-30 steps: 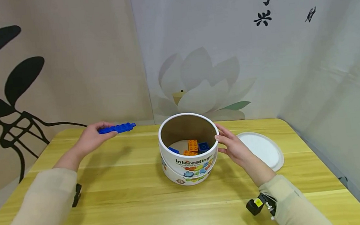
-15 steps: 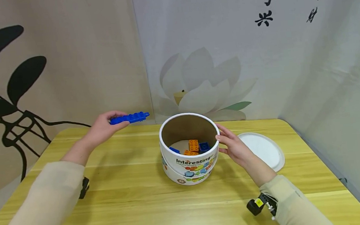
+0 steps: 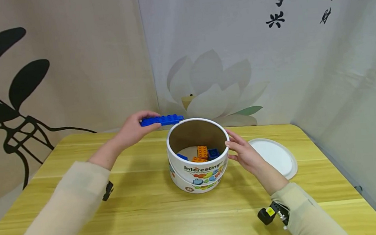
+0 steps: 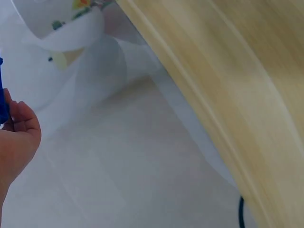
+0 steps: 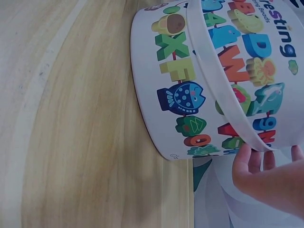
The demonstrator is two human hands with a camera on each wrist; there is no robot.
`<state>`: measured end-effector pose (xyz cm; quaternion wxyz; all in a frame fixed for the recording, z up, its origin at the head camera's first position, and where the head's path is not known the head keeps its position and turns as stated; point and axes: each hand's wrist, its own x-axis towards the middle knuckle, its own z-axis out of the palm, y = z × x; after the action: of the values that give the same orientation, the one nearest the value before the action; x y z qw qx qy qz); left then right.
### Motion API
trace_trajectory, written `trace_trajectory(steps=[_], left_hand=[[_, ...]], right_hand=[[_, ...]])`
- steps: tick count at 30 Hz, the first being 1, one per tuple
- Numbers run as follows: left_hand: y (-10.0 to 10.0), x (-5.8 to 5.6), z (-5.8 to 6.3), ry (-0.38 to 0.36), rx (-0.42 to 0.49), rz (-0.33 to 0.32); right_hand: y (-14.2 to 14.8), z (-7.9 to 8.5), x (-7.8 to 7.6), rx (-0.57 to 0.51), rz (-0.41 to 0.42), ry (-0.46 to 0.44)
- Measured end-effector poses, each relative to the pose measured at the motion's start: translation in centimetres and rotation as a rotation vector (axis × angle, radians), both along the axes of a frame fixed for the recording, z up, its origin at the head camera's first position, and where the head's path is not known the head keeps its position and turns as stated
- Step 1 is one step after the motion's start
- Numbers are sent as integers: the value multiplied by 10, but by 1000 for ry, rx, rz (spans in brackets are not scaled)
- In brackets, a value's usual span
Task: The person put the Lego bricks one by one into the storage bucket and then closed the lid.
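My left hand (image 3: 133, 129) pinches a long blue studded toy building block (image 3: 163, 120) between thumb and fingers, level above the table. The block's far end overlaps the left back rim of a white printed bucket (image 3: 176, 169) in the head view. Only a sliver of the block (image 4: 3, 102) shows in the left wrist view. On the bucket's right side my right hand (image 3: 243, 156) grips the wall, thumb at the rim and fingers around the outside. Inside the bucket lie orange studded blocks (image 3: 202, 151), a dark blue block (image 3: 213, 153) and another blue piece (image 3: 182, 157).
A round white lid (image 3: 275, 160) lies on the wooden table (image 3: 133, 215), right of the bucket and behind my right forearm. A printed fabric backdrop (image 3: 103, 65) stands along the table's far edge. A black wrist camera (image 3: 266, 216) hangs below my right sleeve.
My left hand has carried the blue block rightward and slightly up, from left of the bucket to its back rim. The right hand and the bucket have stayed put.
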<state>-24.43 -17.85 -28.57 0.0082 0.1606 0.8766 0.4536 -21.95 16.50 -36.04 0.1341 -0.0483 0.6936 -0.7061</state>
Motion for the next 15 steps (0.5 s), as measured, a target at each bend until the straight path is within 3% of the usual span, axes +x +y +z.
trace_trajectory(steps=[9, 15], left_hand=[[33, -2, 0, 29, 53, -81], [52, 1, 0, 32, 34, -107]], right_hand=[[-1, 1, 1, 3, -6, 1], [-1, 1, 1, -5, 6, 9]])
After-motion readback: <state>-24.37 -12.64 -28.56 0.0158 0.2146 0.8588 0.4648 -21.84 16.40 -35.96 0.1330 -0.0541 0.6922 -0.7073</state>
